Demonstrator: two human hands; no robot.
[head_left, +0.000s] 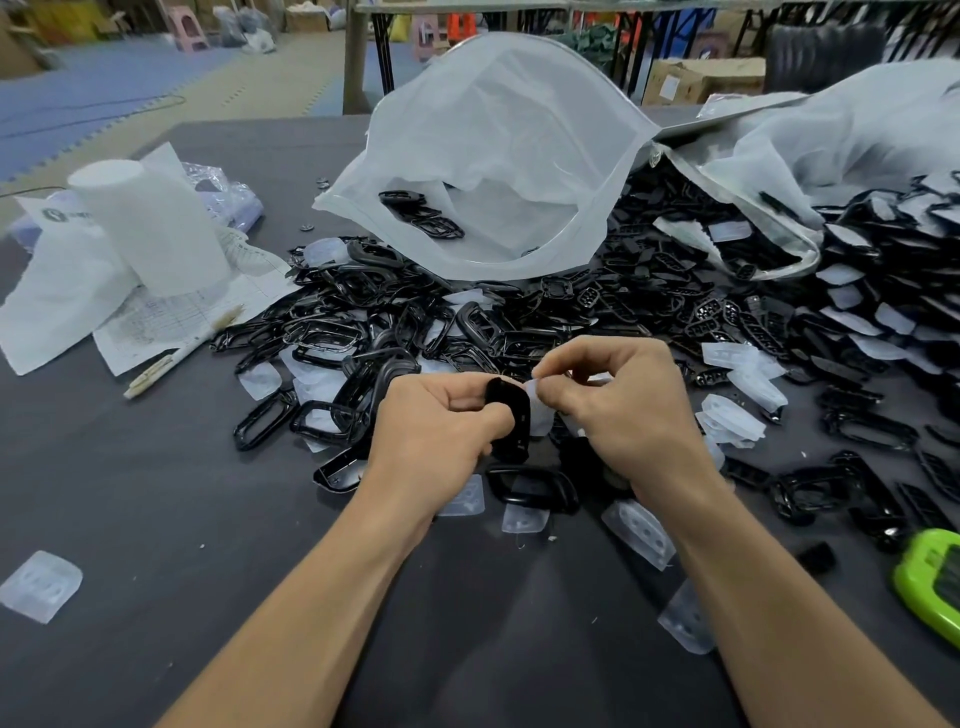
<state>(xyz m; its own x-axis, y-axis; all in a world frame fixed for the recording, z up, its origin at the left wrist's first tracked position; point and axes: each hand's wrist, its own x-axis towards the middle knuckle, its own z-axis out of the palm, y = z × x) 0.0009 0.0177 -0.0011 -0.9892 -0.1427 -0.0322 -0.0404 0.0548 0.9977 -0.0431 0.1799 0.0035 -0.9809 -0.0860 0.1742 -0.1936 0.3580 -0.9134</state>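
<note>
**Two hands, one black frame and one clear pad, held low over the table (156, 493) in front of the heap.**
Your left hand (441, 421) grips the single black frame (517, 415), fingers curled round it. Your right hand (623, 410) pinches the single clear pad (539, 413) between thumb and fingertips, against the frame's edge. Behind them, one heap (415, 322) of frames and pads, too many to count, meets two bags: the middle bag (498, 145) and the right bag (831, 135). One pen (182, 353) lies at the left, and one green device (935, 587) at the right edge.
</note>
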